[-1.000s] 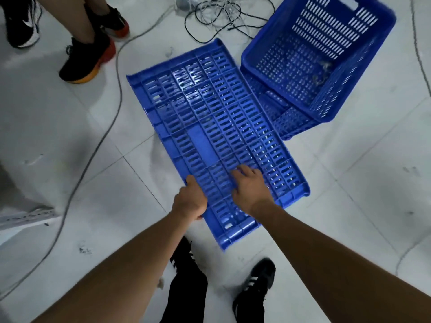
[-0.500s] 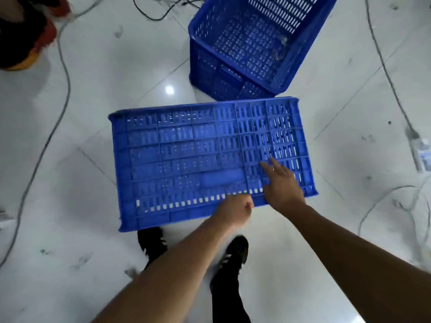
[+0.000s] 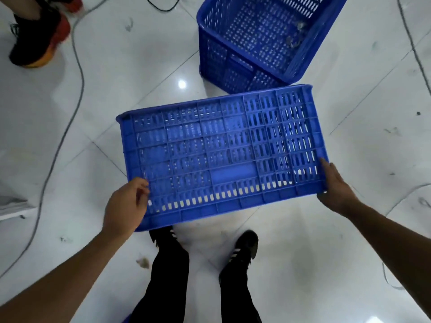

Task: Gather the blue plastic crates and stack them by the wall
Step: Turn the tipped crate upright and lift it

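A blue slotted plastic crate (image 3: 221,155) hangs upside down in front of me, its ribbed bottom facing up, long side across the view. My left hand (image 3: 126,203) grips its near left corner. My right hand (image 3: 335,187) holds its near right corner, fingers along the short side. A second blue crate (image 3: 263,40) stands upright on the floor just beyond, its open top facing up, with a small bit of debris inside.
White tiled floor (image 3: 116,89) all around. A grey cable (image 3: 70,108) runs down the left side; more cables (image 3: 412,47) lie at right. Another person's black and orange shoe (image 3: 39,40) is top left. My own black shoes (image 3: 242,248) are below the crate. A white object (image 3: 14,206) sits at left edge.
The held crate has turned from diagonal to lying across my view. My hands slid apart from its middle edge to the two near corners. The view shifted toward the upright crate.
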### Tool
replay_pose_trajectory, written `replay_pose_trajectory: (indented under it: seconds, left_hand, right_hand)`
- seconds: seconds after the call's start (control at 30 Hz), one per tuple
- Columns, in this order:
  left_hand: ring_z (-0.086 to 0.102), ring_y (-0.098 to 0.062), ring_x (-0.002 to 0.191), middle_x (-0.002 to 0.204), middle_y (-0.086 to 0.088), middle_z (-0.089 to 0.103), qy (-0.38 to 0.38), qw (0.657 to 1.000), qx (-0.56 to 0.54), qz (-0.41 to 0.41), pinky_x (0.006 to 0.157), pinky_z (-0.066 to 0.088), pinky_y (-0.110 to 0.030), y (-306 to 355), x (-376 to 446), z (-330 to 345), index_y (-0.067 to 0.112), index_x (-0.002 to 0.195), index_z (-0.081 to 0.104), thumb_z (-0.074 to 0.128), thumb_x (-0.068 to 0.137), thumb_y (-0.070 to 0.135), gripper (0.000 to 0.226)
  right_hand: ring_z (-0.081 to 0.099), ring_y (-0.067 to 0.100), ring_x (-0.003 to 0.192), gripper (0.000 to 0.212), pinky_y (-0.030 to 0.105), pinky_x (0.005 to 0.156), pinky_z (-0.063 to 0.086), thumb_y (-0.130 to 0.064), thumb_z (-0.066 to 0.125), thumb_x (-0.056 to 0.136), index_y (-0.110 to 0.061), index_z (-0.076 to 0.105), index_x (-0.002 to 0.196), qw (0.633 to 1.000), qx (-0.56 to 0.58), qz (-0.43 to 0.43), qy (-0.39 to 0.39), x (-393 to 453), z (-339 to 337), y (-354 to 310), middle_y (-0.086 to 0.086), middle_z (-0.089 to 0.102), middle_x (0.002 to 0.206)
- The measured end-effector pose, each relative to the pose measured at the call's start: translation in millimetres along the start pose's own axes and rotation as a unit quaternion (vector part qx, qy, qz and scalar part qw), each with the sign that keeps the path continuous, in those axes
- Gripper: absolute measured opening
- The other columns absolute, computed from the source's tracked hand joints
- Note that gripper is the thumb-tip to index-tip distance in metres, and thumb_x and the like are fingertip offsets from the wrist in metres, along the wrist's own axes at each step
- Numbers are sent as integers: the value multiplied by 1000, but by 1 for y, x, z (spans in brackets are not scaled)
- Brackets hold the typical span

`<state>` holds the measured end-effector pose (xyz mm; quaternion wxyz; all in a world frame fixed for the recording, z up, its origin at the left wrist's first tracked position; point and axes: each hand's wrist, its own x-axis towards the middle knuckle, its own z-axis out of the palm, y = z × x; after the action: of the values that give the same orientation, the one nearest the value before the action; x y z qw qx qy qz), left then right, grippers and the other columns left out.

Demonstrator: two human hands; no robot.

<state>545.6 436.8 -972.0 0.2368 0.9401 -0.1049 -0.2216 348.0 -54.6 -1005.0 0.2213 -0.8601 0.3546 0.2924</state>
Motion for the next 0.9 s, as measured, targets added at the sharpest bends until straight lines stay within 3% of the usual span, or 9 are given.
replay_pose_trajectory:
  seconds: [0.1,0.17,0.23,0.3,0.37,0.4,0.5,0.67,0.9]
  left_hand:
    - [72,-35,97,128,-11,66,-56,987,146,49,69,61,-49,-6,-28,1,16,129,62,73,79,1,54]
    - [68,-33,105,141,-7,56,-37,995,85,-43,75,60,-50,-2,-44,5,26,140,53,75,83,12,63]
    - [68,-37,104,147,-8,50,-6,984,52,-168,79,57,-52,-26,-55,10,26,148,39,71,84,5,75]
    - [65,-41,115,154,-11,47,-116,961,66,-242,92,55,-54,-57,-65,18,21,158,27,76,77,-3,98]
    - [61,-37,124,150,-5,50,-220,936,-13,-274,102,50,-47,-70,-67,25,17,160,27,88,73,5,107]
    - [61,-34,121,142,-1,53,-231,929,-63,-283,101,49,-43,-66,-64,28,16,155,35,91,72,10,101]
    - [69,-32,103,116,-6,71,-110,944,-104,-293,93,51,-43,-51,-51,33,14,126,57,90,75,21,61]
    - [63,-38,80,99,-17,74,-2,968,-22,-250,72,52,-45,-50,-28,24,10,112,56,71,90,17,27]
    - [58,-35,74,79,-15,63,106,973,-9,-203,70,39,-36,-38,44,-34,2,102,65,73,86,11,20]
  right_hand:
    - [50,54,129,130,56,103,48,0,83,73,-25,-3,167,1000,-17,-12,-6,-3,10,2,27,34,159]
    - [51,57,123,135,61,102,48,-15,90,74,-26,-9,166,999,-48,-13,17,-9,19,3,33,40,149]
    - [52,57,122,130,64,98,49,-27,87,79,-29,-11,165,997,-65,-11,49,-14,25,-1,33,43,143]
    - [51,56,124,125,63,97,50,-27,84,83,-32,-11,165,997,-48,1,58,-15,30,-6,31,42,142]
    - [52,55,122,124,63,95,52,-25,82,84,-35,-12,164,997,-31,9,67,-14,31,-9,30,42,141]
    - [53,54,121,125,63,93,54,-25,82,83,-37,-13,163,997,-33,9,71,-14,31,-9,29,42,139]
    - [56,50,116,127,63,85,57,-29,83,82,-41,-16,161,996,-47,3,82,-19,31,-7,28,45,133]
    - [59,39,92,120,54,71,60,-30,78,84,-42,-12,162,993,-67,-14,96,-27,20,-12,19,47,114]
    - [49,29,78,79,42,79,49,-31,56,80,-41,36,156,980,42,-22,192,-12,-25,-34,12,54,93]
